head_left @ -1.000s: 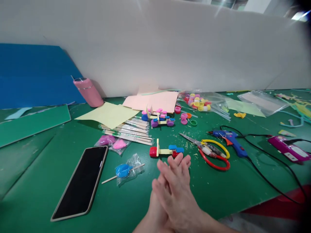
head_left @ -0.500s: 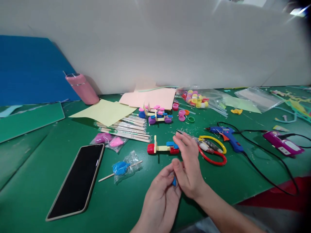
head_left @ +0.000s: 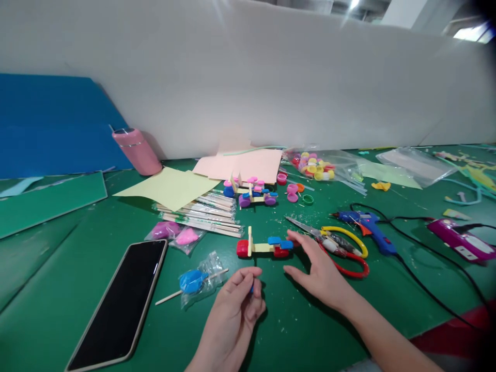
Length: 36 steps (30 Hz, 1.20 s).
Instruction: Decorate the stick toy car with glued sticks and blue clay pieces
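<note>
My left hand (head_left: 234,315) is curled near the table's front, pinching a small blue piece between thumb and fingers. My right hand (head_left: 315,268) reaches forward with fingers spread, its fingertips touching the blue end of a small stick car (head_left: 265,247) with red and blue caps. Just right of that hand lie scissors (head_left: 335,245) with red and yellow handles. A wrapped blue piece on a stick (head_left: 196,281) lies left of my left hand.
A phone (head_left: 118,302) lies at the front left. Behind are wooden sticks (head_left: 203,212), yellow paper (head_left: 168,187) and pink paper (head_left: 242,164), a second stick car (head_left: 253,194), a bag of coloured caps (head_left: 315,165), a blue glue gun (head_left: 368,225) with cord, and a pink bottle (head_left: 136,151).
My hands were pressed together, then parted. The left hand drew back left with the small blue piece; the right hand stretched forward to the stick car.
</note>
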Available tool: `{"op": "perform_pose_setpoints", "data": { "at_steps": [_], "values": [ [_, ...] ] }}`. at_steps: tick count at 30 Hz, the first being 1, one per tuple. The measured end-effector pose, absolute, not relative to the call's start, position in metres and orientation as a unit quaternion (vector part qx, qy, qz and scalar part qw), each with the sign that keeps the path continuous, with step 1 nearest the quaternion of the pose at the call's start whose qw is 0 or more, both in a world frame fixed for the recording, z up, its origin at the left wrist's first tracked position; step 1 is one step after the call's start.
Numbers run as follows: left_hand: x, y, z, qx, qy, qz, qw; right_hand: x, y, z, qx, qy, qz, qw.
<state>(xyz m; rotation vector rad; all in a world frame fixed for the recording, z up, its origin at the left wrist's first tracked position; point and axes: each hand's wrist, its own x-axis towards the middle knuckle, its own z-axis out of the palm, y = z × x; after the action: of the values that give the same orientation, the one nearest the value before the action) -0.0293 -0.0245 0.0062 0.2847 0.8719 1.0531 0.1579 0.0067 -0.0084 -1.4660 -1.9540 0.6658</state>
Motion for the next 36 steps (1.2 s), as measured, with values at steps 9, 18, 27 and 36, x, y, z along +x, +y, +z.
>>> {"op": "perform_pose_setpoints", "data": {
  "at_steps": [9, 18, 27, 36],
  "values": [
    [-0.046, -0.024, 0.012, 0.453, 0.615, 0.453, 0.459, 0.156, 0.033, -0.003, -0.513, -0.783, 0.247, 0.249],
    [-0.060, -0.003, 0.020, 0.767, 0.632, 0.095, 0.060, 0.167, 0.052, 0.009, -0.463, -0.816, 0.281, 0.201],
    [-0.046, -0.008, 0.024, 0.768, 0.633, 0.075, 0.057, 0.159, 0.071, 0.002, -0.457, -0.814, 0.282, 0.223],
    [-0.035, -0.015, 0.020, 0.763, 0.639, 0.085, 0.050, 0.144, 0.083, -0.012, -0.445, -0.774, 0.351, 0.282]
  ]
}}
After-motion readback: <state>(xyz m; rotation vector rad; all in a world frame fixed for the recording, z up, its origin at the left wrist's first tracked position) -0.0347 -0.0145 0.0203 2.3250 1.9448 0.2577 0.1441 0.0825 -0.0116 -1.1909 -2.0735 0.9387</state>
